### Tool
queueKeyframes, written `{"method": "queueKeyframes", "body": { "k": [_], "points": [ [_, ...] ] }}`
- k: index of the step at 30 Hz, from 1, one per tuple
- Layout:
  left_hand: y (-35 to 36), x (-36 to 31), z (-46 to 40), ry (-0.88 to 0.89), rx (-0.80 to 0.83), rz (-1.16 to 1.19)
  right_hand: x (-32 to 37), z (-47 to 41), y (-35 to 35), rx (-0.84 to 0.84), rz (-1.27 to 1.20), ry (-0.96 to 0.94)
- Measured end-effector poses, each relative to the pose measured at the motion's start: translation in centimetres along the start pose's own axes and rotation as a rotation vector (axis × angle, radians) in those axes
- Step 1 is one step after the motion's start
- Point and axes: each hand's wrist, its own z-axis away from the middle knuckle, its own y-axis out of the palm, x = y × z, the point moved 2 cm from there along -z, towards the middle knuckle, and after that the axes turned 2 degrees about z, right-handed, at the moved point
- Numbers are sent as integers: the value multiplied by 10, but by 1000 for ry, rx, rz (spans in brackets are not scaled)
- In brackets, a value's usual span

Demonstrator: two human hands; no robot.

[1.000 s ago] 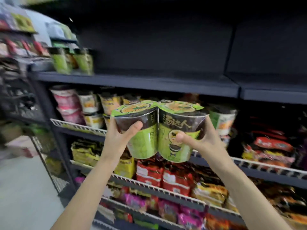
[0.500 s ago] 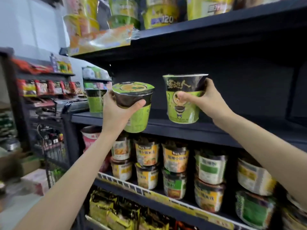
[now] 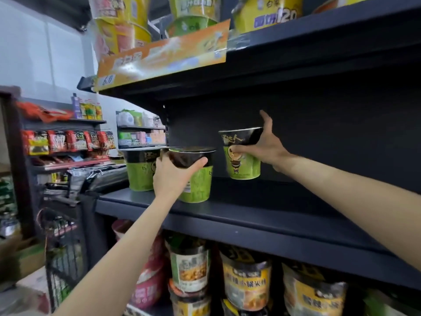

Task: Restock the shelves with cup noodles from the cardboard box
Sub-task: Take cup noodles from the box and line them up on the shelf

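My left hand point(image 3: 171, 176) grips a green and black cup noodle point(image 3: 197, 179) that stands on the dark middle shelf point(image 3: 250, 215), beside another green cup point(image 3: 140, 169) at the shelf's left end. Farther back and to the right, my right hand point(image 3: 266, 144) holds a second green cup point(image 3: 241, 156) by its side, thumb across the front and index finger pointing up. This cup stands upright, low over or on the shelf; I cannot tell which. The cardboard box is out of view.
The upper shelf point(image 3: 296, 42) carries yellow and green noodle tubs behind an orange price banner point(image 3: 164, 58). Below, stacked cups point(image 3: 246, 281) fill the lower shelf. A snack rack point(image 3: 66, 142) and a black wire rack point(image 3: 63, 247) stand to the left. The right part of the middle shelf is bare.
Both hands have carried the two green cups forward and down onto the middle shelf. My view has moved closer and tilted up.
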Motion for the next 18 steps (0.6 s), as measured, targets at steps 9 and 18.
{"method": "queueKeyframes", "body": {
  "k": [9, 18],
  "points": [
    [-1, 39, -32, 198, 233, 72, -26, -62, 93, 23, 254, 2],
    [-5, 58, -52, 218, 236, 13, -39, -75, 104, 352, 231, 203]
  ]
}}
